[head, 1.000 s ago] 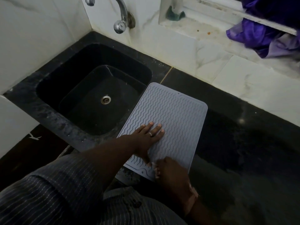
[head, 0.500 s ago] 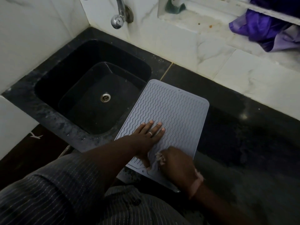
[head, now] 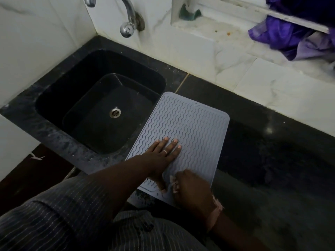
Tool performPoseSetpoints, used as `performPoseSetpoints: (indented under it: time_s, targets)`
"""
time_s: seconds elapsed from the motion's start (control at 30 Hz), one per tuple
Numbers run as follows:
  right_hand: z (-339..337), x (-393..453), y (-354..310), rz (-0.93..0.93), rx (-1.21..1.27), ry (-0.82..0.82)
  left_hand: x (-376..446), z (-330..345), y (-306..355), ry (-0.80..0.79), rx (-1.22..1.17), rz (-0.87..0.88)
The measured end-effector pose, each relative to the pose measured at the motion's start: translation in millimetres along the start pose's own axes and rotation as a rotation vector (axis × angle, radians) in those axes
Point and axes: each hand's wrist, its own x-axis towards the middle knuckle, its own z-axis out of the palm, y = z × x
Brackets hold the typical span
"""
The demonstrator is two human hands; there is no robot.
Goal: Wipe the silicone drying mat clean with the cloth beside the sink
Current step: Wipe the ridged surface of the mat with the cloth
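left hand (head: 163, 156) flat on mat (head: 192, 127) | right hand (head: 192, 189) grips cloth (head: 171, 185)

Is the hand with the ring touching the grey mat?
Touching. The head view shows the left hand lying flat on the mat, straight fingers spread on its wavy ridges with no gap.

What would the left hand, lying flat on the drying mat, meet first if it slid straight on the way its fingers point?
The left hand points up the silicone drying mat toward its far edge. Only bare ribbed mat lies ahead, then black counter, then probably the white tiled wall. The way looks free.
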Motion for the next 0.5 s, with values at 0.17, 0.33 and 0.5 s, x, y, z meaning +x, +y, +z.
performPoseSetpoints:
  time_s: [0.17, 0.33, 0.5]
  targets:
    - [7.1, -7.9, -4.2, -0.053, -0.077, -0.060, 0.2, 1.0, 0.5, 0.002, 0.000, -0.001]
    - [-0.7, 5.9, 8.1, -0.101, -0.077, 0.060, 1.3, 2.5, 0.8, 0.006, 0.006, -0.006]
    - [-9.5, 27.1, 26.2, -0.089, -0.088, 0.166, 0.8, 2.2, 1.8, 0.012, 0.016, -0.003]
